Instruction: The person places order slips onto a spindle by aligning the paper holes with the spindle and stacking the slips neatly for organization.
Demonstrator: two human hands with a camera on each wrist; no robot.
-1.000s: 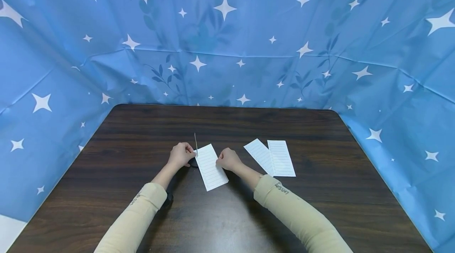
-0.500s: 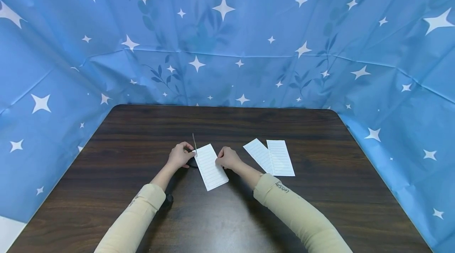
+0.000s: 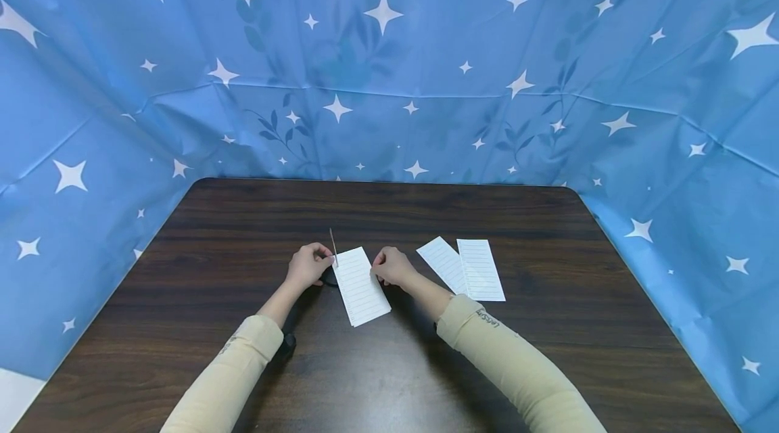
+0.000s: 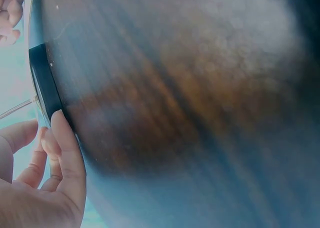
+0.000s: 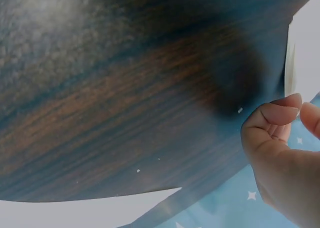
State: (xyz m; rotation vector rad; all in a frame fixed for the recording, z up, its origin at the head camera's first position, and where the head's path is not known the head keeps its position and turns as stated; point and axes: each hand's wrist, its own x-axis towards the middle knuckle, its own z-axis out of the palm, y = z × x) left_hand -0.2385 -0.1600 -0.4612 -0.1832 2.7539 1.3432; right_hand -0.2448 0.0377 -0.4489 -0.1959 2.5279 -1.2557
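A few lined paper slips [image 3: 363, 294] lie tilted at the table's middle, their far left corner at a thin upright metal rod [image 3: 333, 247]. The rod rises from a dark base [image 4: 46, 83], like a receipt spike, with the paper overlapping the base. My left hand [image 3: 307, 266] holds the base: in the left wrist view a lower finger touches its edge, with the thumb above near the rod. My right hand [image 3: 394, 267] pinches the slips' right edge between thumb and bent fingers; in the right wrist view the paper appears nearly edge-on beside the fingertips [image 5: 292, 100].
Right of my right hand, two more lined slips [image 3: 443, 264] [image 3: 481, 270] lie fanned, overlapping near their lower ends. Everything stands on a dark wood-grain table [image 3: 389, 379]. Behind it hangs a blue curtain [image 3: 389, 47] with white stars.
My right hand has shifted slightly away and to the right at the slips' edge, and its sleeve has moved a little. The left hand and the rod stay nearly where they were.
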